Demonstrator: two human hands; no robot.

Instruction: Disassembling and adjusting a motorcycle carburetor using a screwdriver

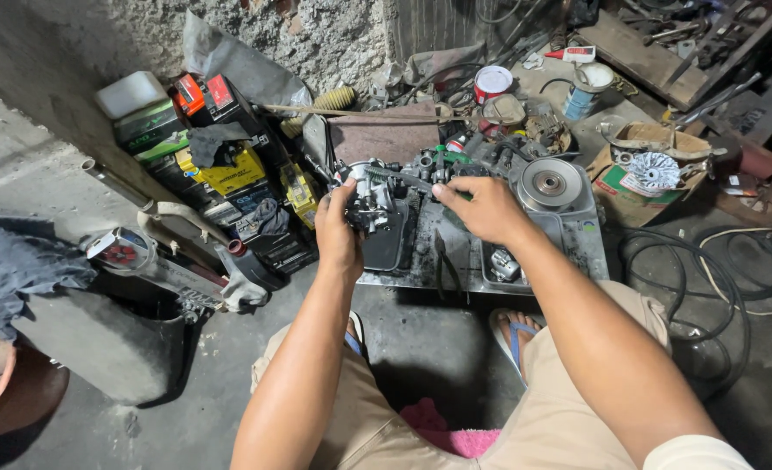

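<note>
My left hand (337, 228) grips a small greasy metal engine part (370, 198), like a carburettor, held just above a dirty metal tray (577, 248) on the floor. My right hand (483, 207) is closed around a dark tool handle with a green end (449, 167), whose tip reaches toward the part. A round silver pulley disc (549, 184) lies on the tray just right of my right hand. Several small gears and sockets (425, 164) sit at the tray's far edge.
Stacked old batteries (220, 165) stand at the left against the rough wall. A cardboard box with a white fan-shaped part (654, 171) lies at right. Black cables (716, 270) coil on the floor at right. A red-lidded tin (492, 83) and a blue can (586, 91) stand behind.
</note>
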